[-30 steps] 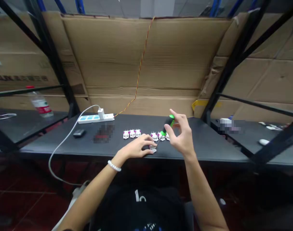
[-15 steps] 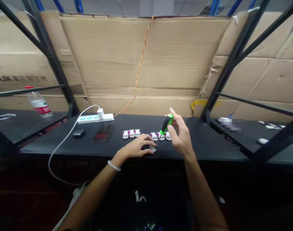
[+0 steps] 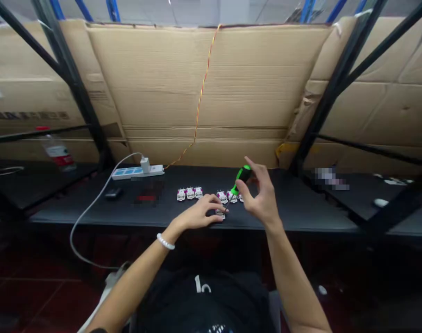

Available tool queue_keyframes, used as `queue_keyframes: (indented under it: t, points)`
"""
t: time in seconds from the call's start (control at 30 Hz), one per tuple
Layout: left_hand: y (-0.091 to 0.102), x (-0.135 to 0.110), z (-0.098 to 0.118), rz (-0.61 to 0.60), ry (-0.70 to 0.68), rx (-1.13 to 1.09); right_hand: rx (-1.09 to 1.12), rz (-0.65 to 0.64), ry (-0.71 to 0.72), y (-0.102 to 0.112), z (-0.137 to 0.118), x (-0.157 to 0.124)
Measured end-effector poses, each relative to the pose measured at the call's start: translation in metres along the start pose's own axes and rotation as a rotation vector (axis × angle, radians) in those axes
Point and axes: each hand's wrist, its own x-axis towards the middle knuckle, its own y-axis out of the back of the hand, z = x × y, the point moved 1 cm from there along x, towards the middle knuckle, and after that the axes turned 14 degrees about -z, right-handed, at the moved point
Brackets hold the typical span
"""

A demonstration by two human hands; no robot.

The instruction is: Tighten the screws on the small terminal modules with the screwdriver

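My right hand (image 3: 262, 194) grips a green and black screwdriver (image 3: 243, 175), which tilts with its tip down and to the left. That tip meets a small white part (image 3: 220, 213) near the table's front edge. Thumb and fingers of my left hand (image 3: 204, 210) close around the same white part and pin it to the table; they cover some of it. Just behind stands a row of similar white and purple parts (image 3: 221, 197), the rightmost half hidden by my right hand. Three more such parts (image 3: 190, 193) sit in a row to the left.
A white power strip (image 3: 127, 173) with a plugged-in white adapter (image 3: 145, 164) lies at the back left, its cable hanging over the front edge. Nearby is a small black object (image 3: 114, 193). Cardboard (image 3: 211, 92) walls the back; black metal posts (image 3: 322, 106) frame both sides.
The screwdriver handle has shifted slightly right, and my right hand's fingers have changed position on it. My left hand stays at the white part. The picture is darker.
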Motion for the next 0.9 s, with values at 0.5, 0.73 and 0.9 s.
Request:
queue_keyframes:
  t: [0.5,0.73,0.9]
  points:
    - [-0.007,0.009,0.009,0.124,-0.025,-0.106,-0.011,0.110,-0.004,0.011,0.003,0.000]
    - [0.000,0.006,0.012,0.088,0.047,0.063,-0.033,0.161,0.002,0.023,0.009,-0.001]
    - [0.009,0.001,0.011,0.044,0.083,0.205,-0.030,0.177,0.006,0.029,0.011,0.000]
